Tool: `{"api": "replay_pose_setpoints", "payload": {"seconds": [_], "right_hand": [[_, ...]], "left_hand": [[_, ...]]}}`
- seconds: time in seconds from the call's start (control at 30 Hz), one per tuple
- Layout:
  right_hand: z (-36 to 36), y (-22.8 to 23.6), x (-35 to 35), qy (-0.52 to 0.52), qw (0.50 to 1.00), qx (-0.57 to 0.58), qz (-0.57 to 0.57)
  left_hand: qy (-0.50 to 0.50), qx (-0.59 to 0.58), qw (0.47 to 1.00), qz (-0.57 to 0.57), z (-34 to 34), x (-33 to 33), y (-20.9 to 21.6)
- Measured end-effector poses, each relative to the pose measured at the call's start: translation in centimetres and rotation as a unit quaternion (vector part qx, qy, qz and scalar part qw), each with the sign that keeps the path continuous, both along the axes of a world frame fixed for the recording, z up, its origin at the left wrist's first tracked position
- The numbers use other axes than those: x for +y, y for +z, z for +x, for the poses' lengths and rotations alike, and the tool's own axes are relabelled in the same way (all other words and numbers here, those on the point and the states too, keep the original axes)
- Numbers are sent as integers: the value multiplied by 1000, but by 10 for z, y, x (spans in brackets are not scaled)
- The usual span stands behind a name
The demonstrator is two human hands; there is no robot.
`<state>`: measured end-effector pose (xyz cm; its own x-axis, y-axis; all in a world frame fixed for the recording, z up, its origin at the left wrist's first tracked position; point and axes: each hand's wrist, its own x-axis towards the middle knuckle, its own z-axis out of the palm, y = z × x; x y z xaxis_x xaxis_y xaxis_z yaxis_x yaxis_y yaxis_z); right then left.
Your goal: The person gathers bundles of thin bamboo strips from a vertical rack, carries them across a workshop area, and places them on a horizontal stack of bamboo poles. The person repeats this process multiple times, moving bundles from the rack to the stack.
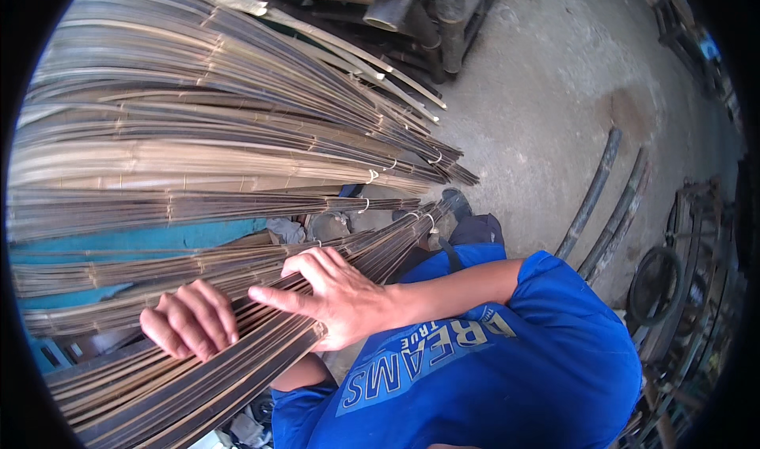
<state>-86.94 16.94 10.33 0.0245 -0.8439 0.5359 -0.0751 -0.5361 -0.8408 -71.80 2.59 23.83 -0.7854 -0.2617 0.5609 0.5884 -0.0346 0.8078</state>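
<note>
A bundle of long, dark-and-tan split bamboo strips (pixel 226 386) runs from the lower left up to the middle, where white string ties its narrow end. My left hand (pixel 190 320) is closed on it, with the fingers curled over the top and the forearm passing underneath. Closer to the tied end, my right hand (pixel 336 294) grips the same bundle. Its fingers bend over the far edge and its thumb stretches across the strips. The left thumb is hidden.
Several other tied strip bundles (pixel 182 164) fan out across the left, over a blue-green surface (pixel 142 239). Thick poles (pixel 451 13) stand at the top. More poles (pixel 590 192) lie on the concrete floor (pixel 546 77); a dark hoop (pixel 655 287) sits at right.
</note>
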Motion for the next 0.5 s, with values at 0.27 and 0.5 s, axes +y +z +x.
{"api": "replay_pose_setpoints", "payload": {"seconds": [0.27, 0.5], "right_hand": [[7, -35, -25, -86, 996, 32, 12], [-8, -57, -53, -152, 986, 67, 2]], "left_hand": [[-40, 47, 998, 24, -26, -33, -45], [38, 23, 996, 79, -54, -41, -67]]}}
